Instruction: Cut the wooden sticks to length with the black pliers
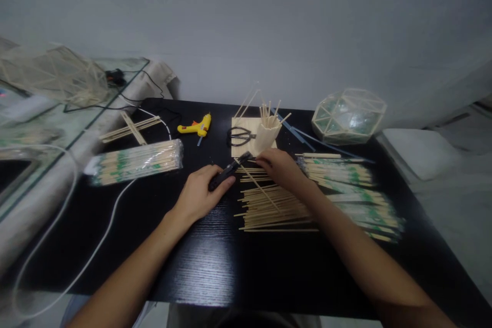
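My left hand [200, 192] is wrapped round a black hand tool [226, 173], whose tip points away to the right; its exact kind does not show. Close to that tip, my right hand [280, 168] has its thumb and fingers pinched together, and what lies between them is too small to make out. One loose wooden stick [258, 184] slants from the tool's tip down over a pile of thin wooden sticks [269, 211]. Just beyond both hands stand a wooden board [240, 149], black-handled scissors [241, 136] and a holder [265, 137] full of sticks.
A yellow glue gun [196, 127] lies back left, above a wrapped stick pack [140, 161]. More packs [346, 171] lie right. A faceted stick-framed shape [349, 117] stands at the back right. A white cable [111, 220] loops across the left side of the black table [200, 277].
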Available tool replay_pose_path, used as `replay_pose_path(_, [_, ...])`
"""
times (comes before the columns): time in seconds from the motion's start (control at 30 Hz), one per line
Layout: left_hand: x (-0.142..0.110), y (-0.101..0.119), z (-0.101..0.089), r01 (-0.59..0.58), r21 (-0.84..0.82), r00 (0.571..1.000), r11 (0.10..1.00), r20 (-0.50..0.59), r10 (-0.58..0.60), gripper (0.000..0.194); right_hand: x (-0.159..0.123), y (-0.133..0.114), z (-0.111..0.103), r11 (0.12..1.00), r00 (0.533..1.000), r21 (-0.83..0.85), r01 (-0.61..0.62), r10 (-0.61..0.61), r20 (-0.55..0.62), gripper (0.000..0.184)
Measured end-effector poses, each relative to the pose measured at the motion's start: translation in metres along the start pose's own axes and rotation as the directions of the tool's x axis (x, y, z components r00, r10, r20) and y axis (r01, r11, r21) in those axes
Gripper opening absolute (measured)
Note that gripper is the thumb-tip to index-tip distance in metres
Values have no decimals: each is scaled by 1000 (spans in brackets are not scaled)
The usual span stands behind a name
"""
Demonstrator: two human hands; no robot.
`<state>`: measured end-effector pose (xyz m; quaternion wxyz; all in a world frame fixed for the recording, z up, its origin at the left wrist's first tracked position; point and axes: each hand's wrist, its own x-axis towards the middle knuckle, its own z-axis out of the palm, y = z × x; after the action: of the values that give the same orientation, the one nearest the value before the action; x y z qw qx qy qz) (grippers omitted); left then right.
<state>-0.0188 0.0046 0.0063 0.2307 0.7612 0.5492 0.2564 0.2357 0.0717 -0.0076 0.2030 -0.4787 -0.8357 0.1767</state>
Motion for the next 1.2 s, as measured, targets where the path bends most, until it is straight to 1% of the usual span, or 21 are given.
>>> replay_pose_path(0.07, [-1, 1, 0, 1, 15, 1000, 1000, 25, -1, 43, -2, -9, -4, 992, 999, 127, 18, -15, -28, 18])
replay_pose_path(0.1, [-1, 1, 0, -1, 20, 999, 1000, 34, 0, 43, -3, -15, -6, 975, 1000, 220, 25, -22, -19, 22])
replay_pose_path(0.2, [-2, -1, 2, -6, 21, 999, 1000, 43, 5, 45, -6, -32, -12, 871, 995, 491, -11, -38, 89, 31])
replay_pose_path(0.27, [-2, -3, 3, 0, 14, 1000, 1000, 31, 0, 45, -9, -42, -14, 783, 991, 619, -59, -26, 128, 31])
replay_pose_path(0.37, [-2, -6, 5, 30, 0, 999, 1000, 18, -30, 46, -11, -53, -14, 677, 990, 726, -123, 30, 140, 26])
replay_pose_path(0.43, [-2, -6, 5, 54, -13, 998, 998, 26, -54, 47, -13, -59, -11, 639, 985, 751, -167, 70, 160, 25])
replay_pose_path(0.5, [-3, -6, 4, 84, -31, 996, 996, 40, -82, 49, -16, -64, -8, 648, 982, 739, -188, 115, 149, 24])
replay_pose_path(0.53, [-3, -5, 4, 99, -42, 994, 994, 48, -97, 49, -17, -66, -5, 669, 984, 721, -180, 135, 119, 23])
replay_pose_path(0.6, [-4, -3, 4, 125, -68, 990, 990, 67, -121, 50, -20, -70, -1, 745, 988, 654, -126, 154, 15, 20])
replay_pose_path(0.7, [-4, 1, 3, 141, -104, 987, 984, 90, -132, 49, -22, -75, 4, 860, 982, 511, -9, 105, -160, 15])
replay_pose_path(0.8, [-6, 3, 3, 144, -117, 987, 983, 90, -134, 47, -24, -78, 7, 908, 968, 415, 61, 48, -247, 16])
replay_pose_path(0.9, [-7, 3, 5, 135, -110, 989, 985, 78, -127, 44, -25, -78, 8, 913, 959, 395, 100, 18, -283, 18])
replay_pose_path(1.0, [-8, 1, 8, 93, -114, 995, 989, 43, -88, 41, -25, -77, 7, 908, 957, 399, 129, -9, -290, 19])
replay_pose_path(1.1, [-9, -1, 10, 39, -136, 999, 990, 12, -38, 38, -26, -77, 5, 888, 960, 434, 151, -27, -280, 20])
replay_pose_path(1.2, [-10, -3, 11, -1, -144, 1000, 990, 6, 2, 35, -27, -77, 1, 871, 970, 468, 147, -34, -241, 19])
